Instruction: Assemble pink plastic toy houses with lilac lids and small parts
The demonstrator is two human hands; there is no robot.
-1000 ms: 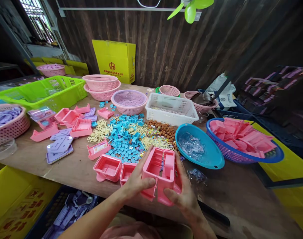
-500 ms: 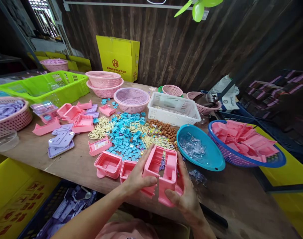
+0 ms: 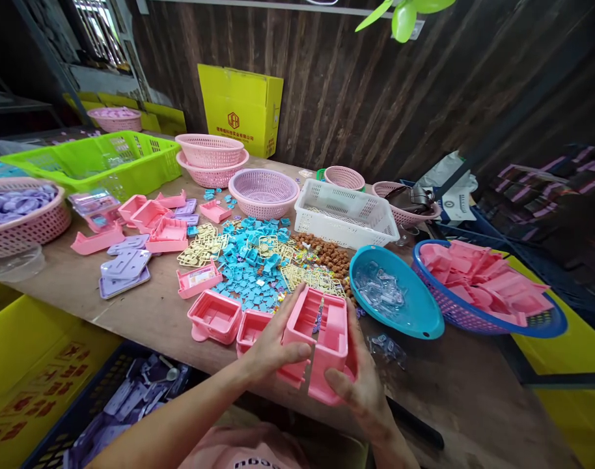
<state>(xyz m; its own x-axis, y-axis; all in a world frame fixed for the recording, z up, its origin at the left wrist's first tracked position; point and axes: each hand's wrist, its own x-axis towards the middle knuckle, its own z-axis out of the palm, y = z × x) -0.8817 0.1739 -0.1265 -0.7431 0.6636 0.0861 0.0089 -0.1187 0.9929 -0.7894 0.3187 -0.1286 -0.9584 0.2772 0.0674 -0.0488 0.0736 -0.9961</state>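
Observation:
I hold two pink plastic box-shaped parts [image 3: 321, 335] pressed side by side at the table's near edge. My left hand [image 3: 268, 352] grips the left part, thumb across its front. My right hand [image 3: 360, 384] wraps the right part from below and the side. Two more pink parts [image 3: 214, 316] lie on the wooden table [image 3: 473, 384] just left of my hands. Behind them spreads a pile of small blue pieces [image 3: 251, 270], cream frames [image 3: 202, 246] and brown beads [image 3: 329, 255].
A turquoise bowl [image 3: 415, 312] with clear pieces and a blue basket of pink parts [image 3: 487, 283] sit at the right. White [image 3: 346, 215], pink [image 3: 263, 192] and green [image 3: 97, 163] baskets stand behind. Lilac plates [image 3: 124, 270] lie at the left. Yellow boxes [image 3: 19, 378] stand below.
My hands and the pink parts have stayed nearly still. The view has shifted slightly, so everything on the table sits a little to the right.

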